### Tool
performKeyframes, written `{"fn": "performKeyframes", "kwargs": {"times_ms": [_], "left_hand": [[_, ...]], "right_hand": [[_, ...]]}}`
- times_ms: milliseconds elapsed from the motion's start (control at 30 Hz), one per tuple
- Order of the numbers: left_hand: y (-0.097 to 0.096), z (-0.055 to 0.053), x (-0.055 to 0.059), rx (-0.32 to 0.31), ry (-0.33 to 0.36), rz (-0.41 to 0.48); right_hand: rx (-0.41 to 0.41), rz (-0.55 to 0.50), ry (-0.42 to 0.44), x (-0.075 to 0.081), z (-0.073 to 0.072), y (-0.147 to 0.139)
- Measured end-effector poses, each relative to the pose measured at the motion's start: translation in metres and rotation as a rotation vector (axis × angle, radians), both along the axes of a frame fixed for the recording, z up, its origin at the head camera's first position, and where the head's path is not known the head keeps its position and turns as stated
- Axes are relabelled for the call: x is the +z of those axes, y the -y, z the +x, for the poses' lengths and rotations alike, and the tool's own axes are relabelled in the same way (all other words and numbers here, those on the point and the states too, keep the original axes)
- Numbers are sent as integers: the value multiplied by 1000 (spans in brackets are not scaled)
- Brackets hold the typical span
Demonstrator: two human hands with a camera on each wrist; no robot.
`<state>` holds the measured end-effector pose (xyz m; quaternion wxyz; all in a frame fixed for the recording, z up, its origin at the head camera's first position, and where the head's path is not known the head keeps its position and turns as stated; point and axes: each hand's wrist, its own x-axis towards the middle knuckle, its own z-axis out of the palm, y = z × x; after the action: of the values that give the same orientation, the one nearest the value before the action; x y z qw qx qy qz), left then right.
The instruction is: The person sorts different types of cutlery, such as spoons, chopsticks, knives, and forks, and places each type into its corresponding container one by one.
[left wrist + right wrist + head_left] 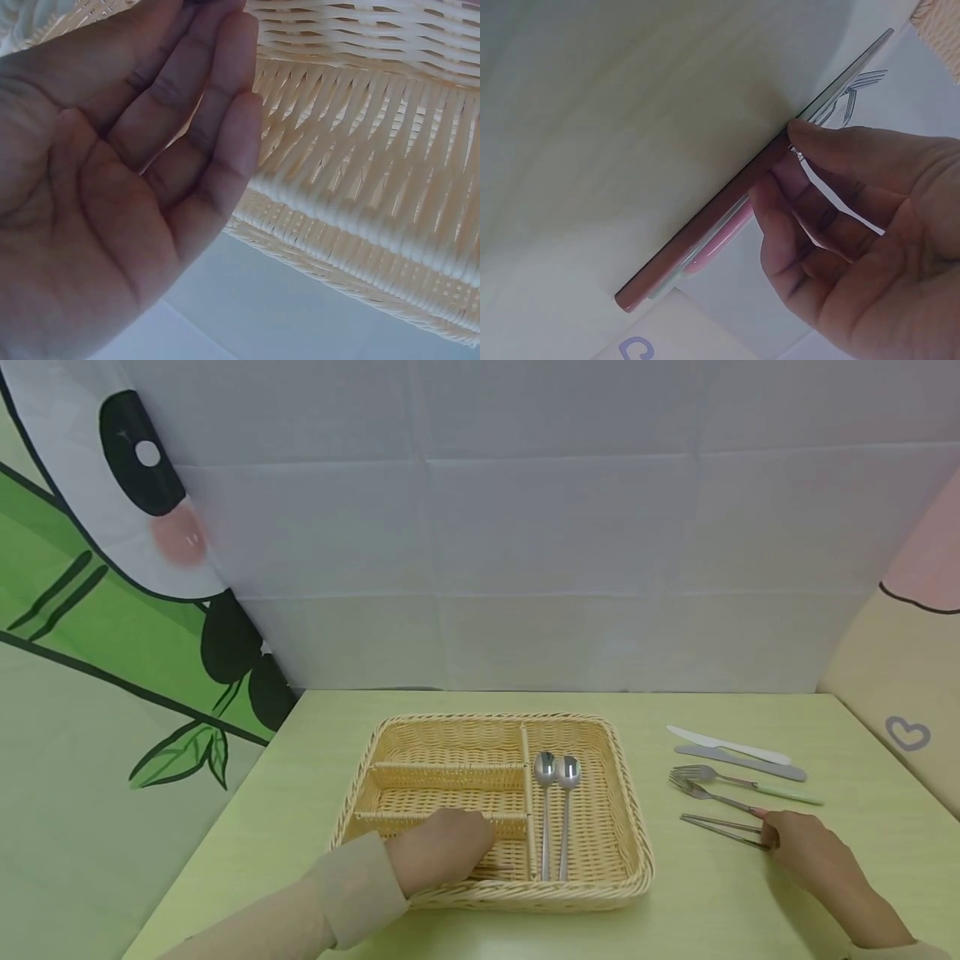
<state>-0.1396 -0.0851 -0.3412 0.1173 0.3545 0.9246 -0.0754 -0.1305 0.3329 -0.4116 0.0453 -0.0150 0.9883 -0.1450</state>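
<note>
My left hand point(444, 850) reaches into the front left compartment of a wicker basket point(637, 872). Its fingers bend toward the thumb; the fingertips run out of the left wrist view, so any grip is hidden. Thin reddish-brown sticks point(495, 867) show in that compartment beside the hand. On the table at right, my right hand point(813, 853) pinches a chopstick point(705, 217) with a brown handle and silvery tip between thumb and fingers. A pair of chopsticks point(722, 827) points left from this hand. A pink-handled fork point(716, 797) lies just beyond it.
Two spoons point(546, 814) lie side by side in the basket's right compartment. Behind the right hand lie a green-handled fork point(750, 783), a grey knife point(742, 762) and a white knife point(731, 744). A pale cloth wall point(555, 568) stands behind the table.
</note>
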Motion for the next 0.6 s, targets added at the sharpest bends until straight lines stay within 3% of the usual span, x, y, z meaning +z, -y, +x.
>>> {"fn": "performKeyframes", "kwargs": {"times_ms": [300,600], "left_hand": [[4,4,2,-74,-82,-10],[3,5,0,-89,-104,-60]], "right_hand": [[4,-7,16,1,1,2],[11,-3,9,1,4,2]]}}
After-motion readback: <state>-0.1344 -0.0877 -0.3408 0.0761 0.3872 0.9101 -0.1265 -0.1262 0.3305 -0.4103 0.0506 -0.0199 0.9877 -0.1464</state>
